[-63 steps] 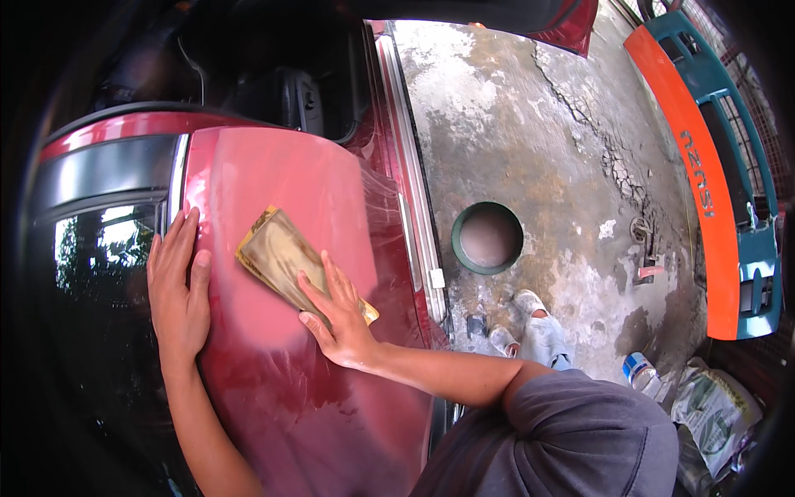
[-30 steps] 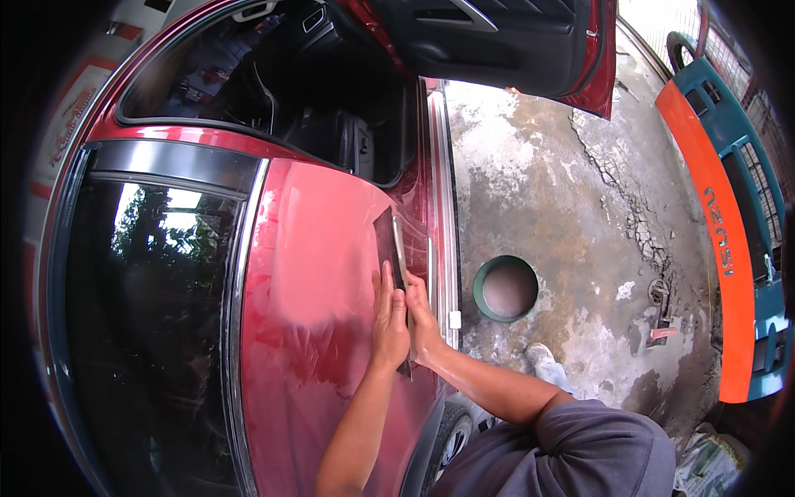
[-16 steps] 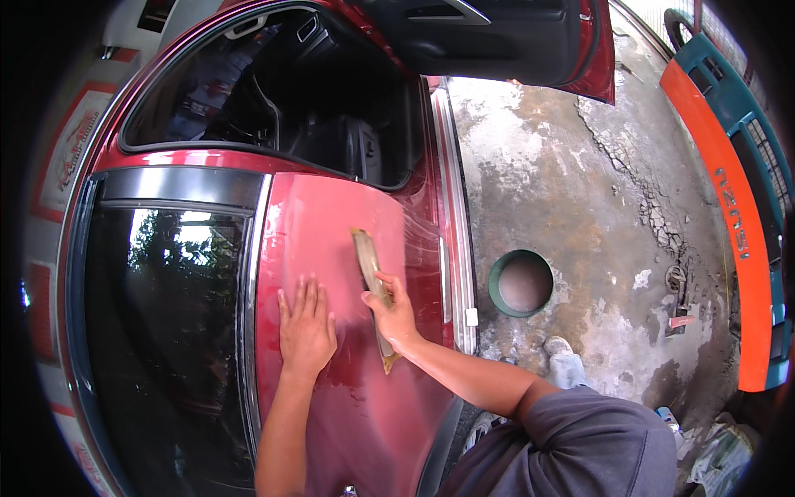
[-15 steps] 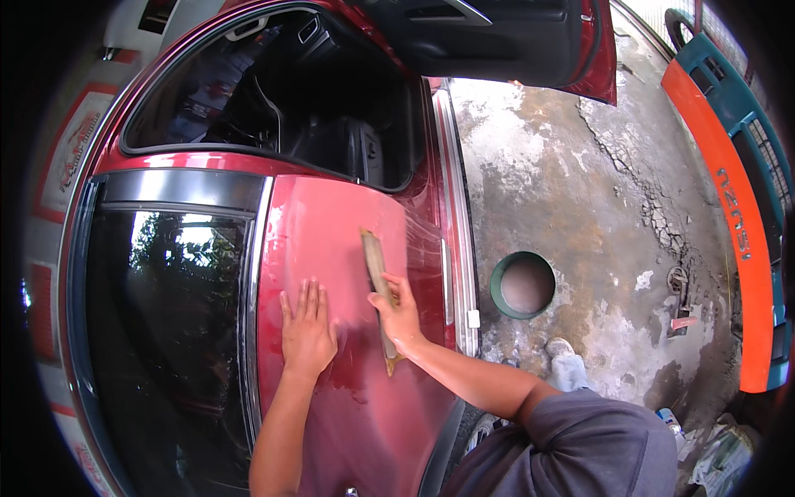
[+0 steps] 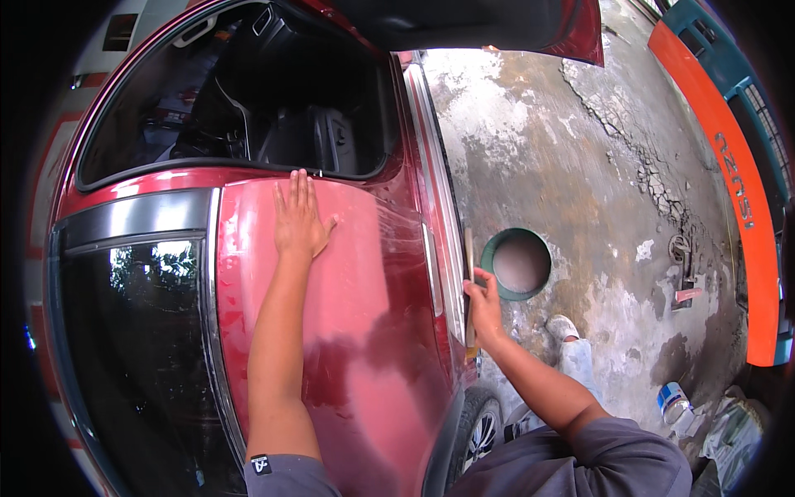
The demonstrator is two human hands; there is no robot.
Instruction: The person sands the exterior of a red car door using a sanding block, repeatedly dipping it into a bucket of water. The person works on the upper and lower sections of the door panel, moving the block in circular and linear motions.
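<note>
My left hand lies flat on the far end of the dull pink, sanded patch of a red car door. Its fingers are stretched out, with their tips by the door's far edge. My right hand grips a long, thin sanding block, seen nearly edge-on beside the car's sill. The block is off the door panel. Just right of it on the floor stands a round green bucket holding cloudy, pinkish-grey liquid.
Another door hangs open at the top. Dark window glass borders the panel on the left. An orange and teal vehicle panel stands at the right. A can and plastic bags lie lower right; the concrete floor is cracked.
My right hand has carried the sanding block off the door panel, rightward to beside the bucket. My left hand has slid farther up the panel. The view has shifted slightly.
</note>
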